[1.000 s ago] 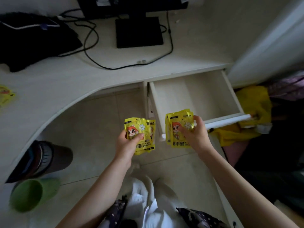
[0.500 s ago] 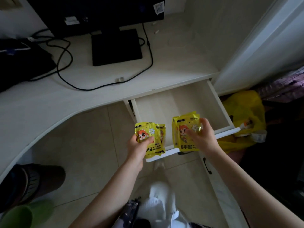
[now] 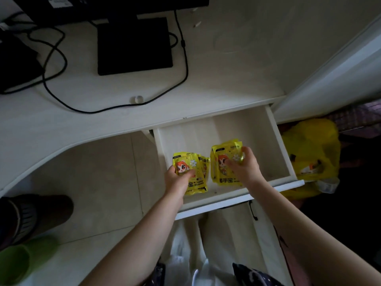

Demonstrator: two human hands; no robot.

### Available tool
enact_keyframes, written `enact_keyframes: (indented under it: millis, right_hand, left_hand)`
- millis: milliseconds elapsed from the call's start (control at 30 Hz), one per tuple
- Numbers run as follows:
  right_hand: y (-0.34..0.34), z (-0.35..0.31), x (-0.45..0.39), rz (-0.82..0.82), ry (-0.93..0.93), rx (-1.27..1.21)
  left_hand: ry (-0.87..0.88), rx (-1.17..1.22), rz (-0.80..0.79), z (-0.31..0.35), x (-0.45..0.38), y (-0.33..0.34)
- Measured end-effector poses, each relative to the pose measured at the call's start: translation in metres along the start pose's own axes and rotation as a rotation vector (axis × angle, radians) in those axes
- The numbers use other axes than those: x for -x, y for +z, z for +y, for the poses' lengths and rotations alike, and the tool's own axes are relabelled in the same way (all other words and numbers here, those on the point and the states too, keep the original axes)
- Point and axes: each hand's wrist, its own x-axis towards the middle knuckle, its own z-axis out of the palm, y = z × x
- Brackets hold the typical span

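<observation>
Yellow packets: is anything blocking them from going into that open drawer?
Nothing visible. The left hand grips the left packets, the right hand the right packets, both over the drawer, whose visible floor is bare.

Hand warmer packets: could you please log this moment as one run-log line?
left hand grips left packets | right hand grips right packets | both over open drawer | not yet released

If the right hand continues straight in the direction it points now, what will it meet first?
Probably the bare floor of the open drawer. The right hand, gripping a stack of yellow hand-warmer packets, points forward and down into it, and nothing lies ahead there. Its height above the floor is unclear.
</observation>
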Motion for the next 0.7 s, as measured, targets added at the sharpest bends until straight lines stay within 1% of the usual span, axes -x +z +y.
enact_keyframes:
  millis: [167, 333, 433, 533, 633, 700]
  right_hand:
    - [0.011, 0.014, -0.029, -0.102, 0.052, 0.028]
    - [0.024, 0.031, -0.060, -0.187, 0.156, -0.096]
    - [0.033, 0.046, -0.073, -0.280, 0.232, -0.140]
    - [0.038, 0.058, -0.085, -0.346, 0.251, -0.051]
    - [0.041, 0.067, -0.092, -0.350, 0.213, 0.071]
    - [0.042, 0.072, -0.097, -0.356, 0.229, 0.084]
  left_hand:
    - [-0.082, -0.016, 0.065, -0.007, -0.012, 0.016]
    - [-0.126, 0.005, 0.091, -0.020, -0.028, 0.027]
    - [-0.151, 0.050, 0.121, -0.029, -0.036, 0.030]
    - [-0.191, 0.045, 0.066, -0.035, -0.044, 0.035]
    - [-0.219, -0.015, 0.029, -0.042, -0.051, 0.039]
    - [-0.233, -0.057, 0.033, -0.048, -0.055, 0.040]
